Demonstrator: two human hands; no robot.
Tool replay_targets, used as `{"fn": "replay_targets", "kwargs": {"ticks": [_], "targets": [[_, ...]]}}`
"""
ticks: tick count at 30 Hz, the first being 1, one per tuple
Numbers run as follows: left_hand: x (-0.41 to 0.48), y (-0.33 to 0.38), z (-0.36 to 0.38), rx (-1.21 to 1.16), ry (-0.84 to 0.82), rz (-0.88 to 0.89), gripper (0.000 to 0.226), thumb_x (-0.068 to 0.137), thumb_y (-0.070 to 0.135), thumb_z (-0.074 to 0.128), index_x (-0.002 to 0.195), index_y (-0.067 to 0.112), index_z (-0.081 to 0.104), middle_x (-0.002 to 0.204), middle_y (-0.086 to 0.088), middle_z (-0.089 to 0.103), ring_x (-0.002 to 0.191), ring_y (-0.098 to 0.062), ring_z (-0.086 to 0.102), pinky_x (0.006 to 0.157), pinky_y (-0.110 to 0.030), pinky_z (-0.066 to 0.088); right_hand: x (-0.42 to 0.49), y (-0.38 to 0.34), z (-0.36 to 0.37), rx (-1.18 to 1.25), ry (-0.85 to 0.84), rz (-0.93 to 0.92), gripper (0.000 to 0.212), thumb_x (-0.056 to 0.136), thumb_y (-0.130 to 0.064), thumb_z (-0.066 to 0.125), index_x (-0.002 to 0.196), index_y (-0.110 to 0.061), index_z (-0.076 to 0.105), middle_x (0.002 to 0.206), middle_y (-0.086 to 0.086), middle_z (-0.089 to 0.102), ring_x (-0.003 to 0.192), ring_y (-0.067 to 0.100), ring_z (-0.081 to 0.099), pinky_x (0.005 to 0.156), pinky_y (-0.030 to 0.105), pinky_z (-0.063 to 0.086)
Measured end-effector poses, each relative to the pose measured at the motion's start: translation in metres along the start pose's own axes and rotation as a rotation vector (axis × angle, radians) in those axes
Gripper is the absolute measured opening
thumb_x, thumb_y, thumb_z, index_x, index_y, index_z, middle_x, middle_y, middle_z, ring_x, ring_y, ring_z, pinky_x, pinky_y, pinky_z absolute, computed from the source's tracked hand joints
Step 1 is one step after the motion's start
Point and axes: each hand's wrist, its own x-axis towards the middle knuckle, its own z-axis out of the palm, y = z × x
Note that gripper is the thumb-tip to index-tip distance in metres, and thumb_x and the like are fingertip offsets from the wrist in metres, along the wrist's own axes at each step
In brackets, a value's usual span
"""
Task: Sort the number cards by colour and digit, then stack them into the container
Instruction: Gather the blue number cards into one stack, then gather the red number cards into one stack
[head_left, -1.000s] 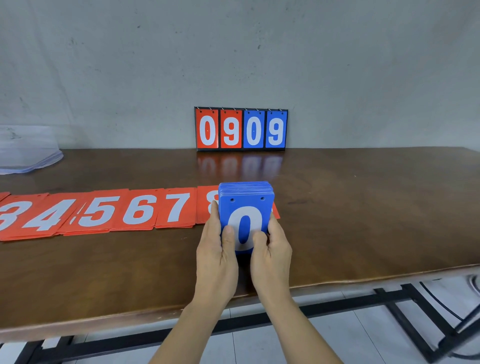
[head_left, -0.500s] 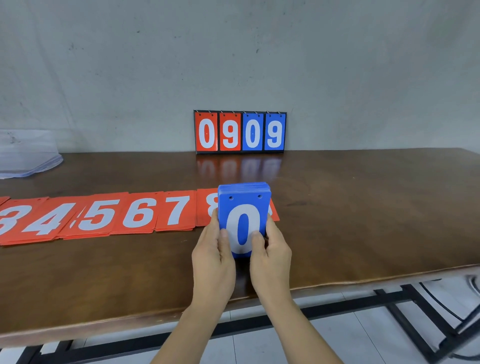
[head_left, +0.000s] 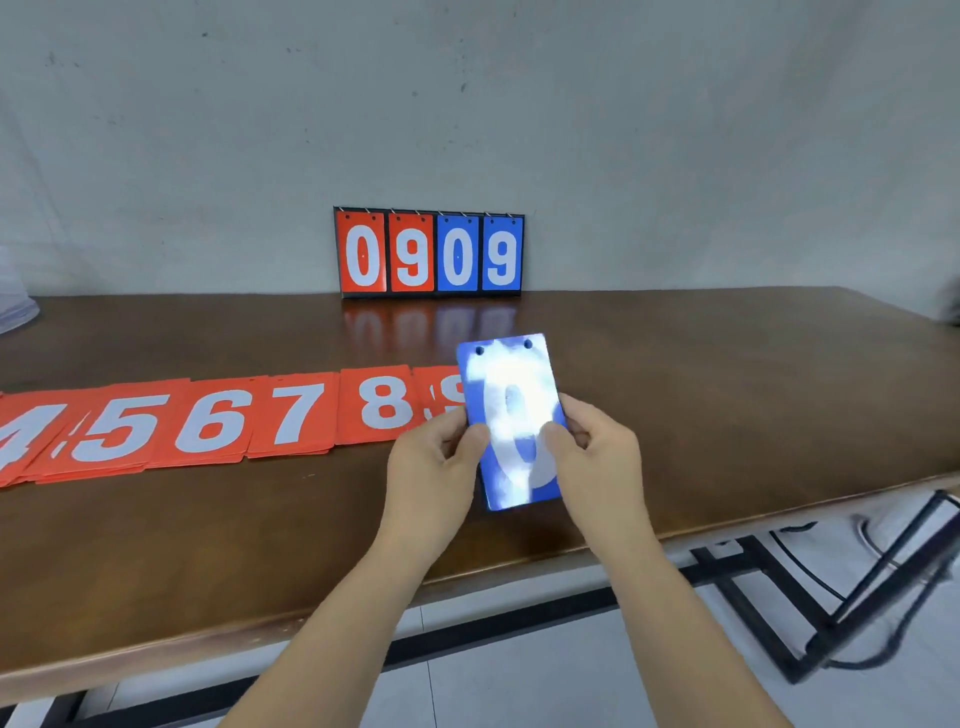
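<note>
Tilted back since half a second ago, the blue card stack (head_left: 511, 415) is now seen almost face-on, where before it was held upright with its top edge showing. Its upper end is leaned a little to the left. The white 0 on its front is largely washed out by glare, and two punched holes are seen near its top edge. The stack is gripped from both sides. The left hand (head_left: 436, 467) is curled round the left edge with the thumb laid on the face, and the right hand (head_left: 597, 452) is curled round the right edge in the same way. Whether the lower edge rests on the wooden table (head_left: 727, 389) cannot be told.

Just left of the stack, a row of red number cards (head_left: 208, 421) is laid flat, with 4 to 9 in view. The 9 is partly hidden behind the stack.

Against the wall at the back of the table a flip scoreboard (head_left: 428, 253) is stood, showing a red 0 and 9 and a blue 0 and 9. Clear plastic (head_left: 15, 306) is seen at the far left edge. A black metal frame (head_left: 857, 597) is seen under the table.
</note>
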Motion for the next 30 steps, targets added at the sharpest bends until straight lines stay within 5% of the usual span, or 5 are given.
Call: {"fn": "replay_targets", "kwargs": {"ticks": [3,7,9,17,30], "targets": [[0.012,0.002,0.032,0.063,-0.073,-0.112,0.016,0.096,0.022,0.058,0.102,0.013,0.07,0.102,0.008,0.072,0.097,-0.011,0.068,0.082,-0.039,0.059,0.015,0.003,-0.034,-0.118,-0.017,0.122,0.02,0.093,-0.01,0.058,0.085,-0.029,0.06,0.088,-0.01,0.067,0.088,0.013,0.066,0.079,0.041,0.058],[0.019,-0.006,0.057,0.432,-0.108,-0.181,0.033,0.097,0.027,0.054,0.068,0.012,0.053,0.067,0.003,0.057,0.066,-0.014,0.053,0.068,-0.036,0.046,0.024,0.021,-0.051,-0.305,-0.07,0.248,0.011,0.093,-0.012,0.057,0.098,-0.007,0.066,0.09,-0.002,0.07,0.085,0.012,0.066,0.073,0.034,0.059],[0.016,-0.006,0.062,0.668,-0.08,-0.2,0.038,0.097,0.031,0.049,0.062,0.02,0.04,0.064,0.007,0.047,0.074,-0.014,0.047,0.075,-0.032,0.035,0.025,0.031,-0.05,-0.353,-0.115,0.284,0.016,0.093,-0.013,0.057,0.103,-0.004,0.067,0.091,0.001,0.07,0.083,0.012,0.066,0.071,0.032,0.057],[0.013,-0.006,0.071,0.872,-0.04,-0.217,0.034,0.097,0.046,0.045,0.127,0.033,0.056,0.119,0.01,0.058,0.121,-0.018,0.039,0.089,-0.031,0.027,0.034,0.048,-0.048,-0.543,-0.125,0.252,0.013,0.092,-0.018,0.056,0.087,-0.009,0.064,0.086,0.001,0.066,0.074,0.014,0.062,0.058,0.027,0.051],[0.01,-0.012,0.065,0.643,0.046,-0.207,0.048,0.094,0.047,0.053,0.136,0.024,0.049,0.128,0.008,0.059,0.119,-0.015,0.052,0.106,-0.039,0.036,0.034,0.034,-0.059,-0.619,-0.179,0.132,0.011,0.093,-0.029,0.055,0.09,-0.019,0.057,0.097,0.003,0.056,0.07,0.012,0.048,0.056,0.025,0.038]]}}
